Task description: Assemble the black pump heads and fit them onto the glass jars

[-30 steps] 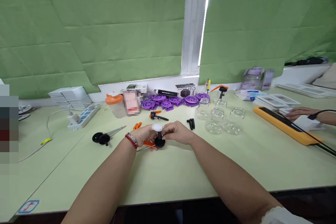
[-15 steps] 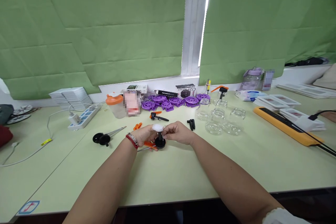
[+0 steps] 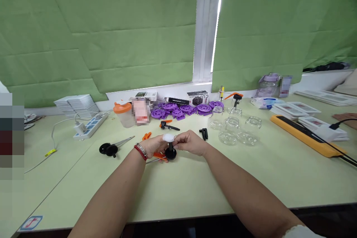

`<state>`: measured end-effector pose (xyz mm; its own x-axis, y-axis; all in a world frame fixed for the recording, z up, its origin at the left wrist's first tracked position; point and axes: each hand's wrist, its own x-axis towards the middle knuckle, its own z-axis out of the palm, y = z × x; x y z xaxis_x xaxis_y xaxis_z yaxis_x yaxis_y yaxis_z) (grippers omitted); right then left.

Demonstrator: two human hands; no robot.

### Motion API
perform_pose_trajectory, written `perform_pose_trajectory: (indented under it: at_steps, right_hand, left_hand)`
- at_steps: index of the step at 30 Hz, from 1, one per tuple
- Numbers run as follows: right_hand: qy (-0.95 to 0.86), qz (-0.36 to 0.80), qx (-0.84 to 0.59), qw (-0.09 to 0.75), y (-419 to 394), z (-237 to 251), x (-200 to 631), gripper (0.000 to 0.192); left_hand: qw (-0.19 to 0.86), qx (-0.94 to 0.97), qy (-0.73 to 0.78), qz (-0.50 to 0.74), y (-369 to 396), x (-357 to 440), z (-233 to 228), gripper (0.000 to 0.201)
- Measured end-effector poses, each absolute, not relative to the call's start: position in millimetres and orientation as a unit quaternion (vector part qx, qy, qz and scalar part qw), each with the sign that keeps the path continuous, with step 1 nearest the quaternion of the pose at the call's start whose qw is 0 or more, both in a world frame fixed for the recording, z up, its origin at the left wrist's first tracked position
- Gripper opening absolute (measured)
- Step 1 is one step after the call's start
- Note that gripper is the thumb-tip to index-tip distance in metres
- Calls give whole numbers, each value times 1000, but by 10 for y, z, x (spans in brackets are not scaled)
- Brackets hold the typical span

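My left hand (image 3: 154, 145) is closed around a black pump lid (image 3: 171, 154) with a round base, an upright stem, an orange lever and a thin metal rod. A white rounded piece (image 3: 168, 138) sits at the top of the stem. From the other side, my right hand (image 3: 193, 142) pinches at the stem; whatever lies between its fingertips is too small to make out. Beyond my hands lie a black part with an orange lever (image 3: 169, 126) and some loose orange pieces (image 3: 146, 135). Two black lids with metal rods (image 3: 111, 150) rest to the left.
Several clear glass jars (image 3: 228, 137) stand right of my hands, near short black tubes (image 3: 203, 134). Purple wheel-shaped parts (image 3: 180, 110) line the back. A power strip (image 3: 90, 126), an orange-lidded cup (image 3: 122, 113) and a yellow-orange bar (image 3: 305, 137) flank the work area.
My hands keep nearly the same hold on the pump lid. The view has shifted slightly, and a blurred patch now covers the left edge.
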<state>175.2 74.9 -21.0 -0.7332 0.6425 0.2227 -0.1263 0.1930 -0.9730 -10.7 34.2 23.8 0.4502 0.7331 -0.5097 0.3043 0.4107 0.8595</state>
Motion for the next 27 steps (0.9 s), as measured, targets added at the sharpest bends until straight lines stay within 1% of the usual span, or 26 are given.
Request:
perform_pose_trajectory:
  at_steps: [6, 10, 12, 14, 16, 18, 20, 22, 24, 26, 27]
  right_hand:
    - [-709, 605, -183, 312, 725, -179, 1754, 22]
    - [-706, 608, -190, 310, 718, -187, 1746, 24]
    - [-708, 601, -200, 312, 714, -181, 1742, 26]
    - [-709, 593, -213, 317, 703, -154, 1743, 29]
    - [-702, 593, -225, 324, 681, -110, 1748, 31]
    - [-689, 610, -226, 320, 648, -61, 1749, 36]
    - [-678, 634, -213, 306, 607, -29, 1739, 43]
    - [-670, 653, -199, 291, 570, -26, 1717, 45]
    - [-670, 655, -200, 288, 558, -56, 1693, 40]
    - [-681, 623, -231, 308, 592, -108, 1682, 31]
    - [-694, 587, -260, 326, 629, -134, 1684, 27]
  left_hand:
    - [674, 542, 478, 153, 328, -107, 235, 44]
    - [665, 537, 498, 148, 302, -97, 217, 42]
    - [648, 534, 520, 157, 247, -92, 251, 42]
    - [605, 549, 547, 185, 165, -93, 318, 40]
    - [522, 600, 565, 221, 79, -92, 389, 37]
    - [388, 673, 574, 259, 15, -70, 418, 41]
    - [218, 727, 578, 301, -13, -13, 369, 61]
    - [62, 749, 567, 337, 0, 64, 251, 84]
    - [-28, 767, 542, 344, 48, 121, 109, 96]
    - [-73, 791, 510, 331, 122, 108, -1, 101]
    - [-89, 799, 500, 322, 163, 66, -34, 101]
